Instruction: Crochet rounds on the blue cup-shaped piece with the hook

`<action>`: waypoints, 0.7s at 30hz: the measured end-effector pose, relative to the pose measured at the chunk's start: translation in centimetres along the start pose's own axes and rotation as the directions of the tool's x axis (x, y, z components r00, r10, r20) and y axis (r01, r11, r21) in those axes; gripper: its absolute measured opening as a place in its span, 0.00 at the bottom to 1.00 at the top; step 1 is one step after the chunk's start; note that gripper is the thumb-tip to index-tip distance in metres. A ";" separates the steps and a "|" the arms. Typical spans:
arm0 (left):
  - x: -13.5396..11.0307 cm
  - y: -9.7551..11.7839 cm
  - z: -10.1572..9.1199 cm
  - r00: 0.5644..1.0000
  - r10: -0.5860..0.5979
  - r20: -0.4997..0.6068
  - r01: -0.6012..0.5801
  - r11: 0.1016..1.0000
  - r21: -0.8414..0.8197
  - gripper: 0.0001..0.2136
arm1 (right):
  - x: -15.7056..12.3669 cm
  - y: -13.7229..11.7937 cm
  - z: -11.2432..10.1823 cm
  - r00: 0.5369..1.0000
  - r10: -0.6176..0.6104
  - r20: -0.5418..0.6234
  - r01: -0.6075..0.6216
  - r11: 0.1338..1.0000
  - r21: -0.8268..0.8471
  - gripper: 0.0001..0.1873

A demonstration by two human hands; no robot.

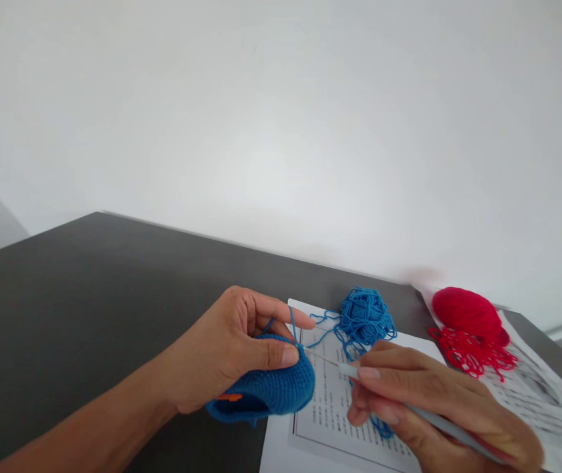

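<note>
Pinched between the thumb and fingers of my left hand [239, 341] is a blue crocheted piece [281, 384], hollow and rounded, with an orange marker [230, 397] at its opening. A strand of blue yarn loops over the left index finger. My right hand [423, 394] grips a crochet hook [446, 427] by its pale grey handle. The hook's thin metal shaft points left, and its tip meets the top edge of the blue piece near my left thumb. The exact stitch at the tip is too small to make out.
A loose blue yarn ball [367, 315] sits behind my hands on a printed sheet [330, 407]. Farther right, a red yarn ball [471, 315] with loose strands lies on another sheet [547, 394]. The dark table [128, 282] meets a white wall [261, 131] at the back.
</note>
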State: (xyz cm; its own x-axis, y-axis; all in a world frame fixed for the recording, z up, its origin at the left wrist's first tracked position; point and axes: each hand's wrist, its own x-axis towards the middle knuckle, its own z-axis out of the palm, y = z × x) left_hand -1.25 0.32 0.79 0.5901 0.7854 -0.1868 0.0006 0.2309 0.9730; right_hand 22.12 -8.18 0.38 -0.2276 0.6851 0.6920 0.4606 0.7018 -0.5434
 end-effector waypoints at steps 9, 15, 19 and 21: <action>0.0 0.0 0.5 0.998 -0.014 -0.054 0.012 0.999 -0.035 0.25 | -0.7 0.1 1.7 0.994 -0.082 -0.078 0.074 0.992 -0.106 0.16; 0.2 0.3 0.1 0.999 -0.032 -0.039 0.034 0.998 0.043 0.27 | -0.5 -0.4 0.2 0.976 -0.166 0.142 0.205 0.922 -0.328 0.13; 0.2 0.7 -0.1 0.997 -0.070 -0.020 0.072 0.991 0.114 0.28 | -1.3 0.4 -1.0 0.958 -0.209 0.196 0.273 0.873 -0.404 0.16; 0.2 0.8 -0.2 0.998 -0.059 -0.005 0.059 0.990 0.131 0.25 | -1.8 0.8 -1.6 0.945 -0.230 0.233 0.311 0.851 -0.424 0.18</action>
State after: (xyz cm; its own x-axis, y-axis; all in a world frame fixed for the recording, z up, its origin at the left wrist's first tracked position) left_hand -1.29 0.71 1.49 0.5846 0.7737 -0.2441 0.1414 0.1991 0.9697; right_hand 24.23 -9.12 -0.54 -0.5208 0.5314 0.6681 0.6844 0.7277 -0.0454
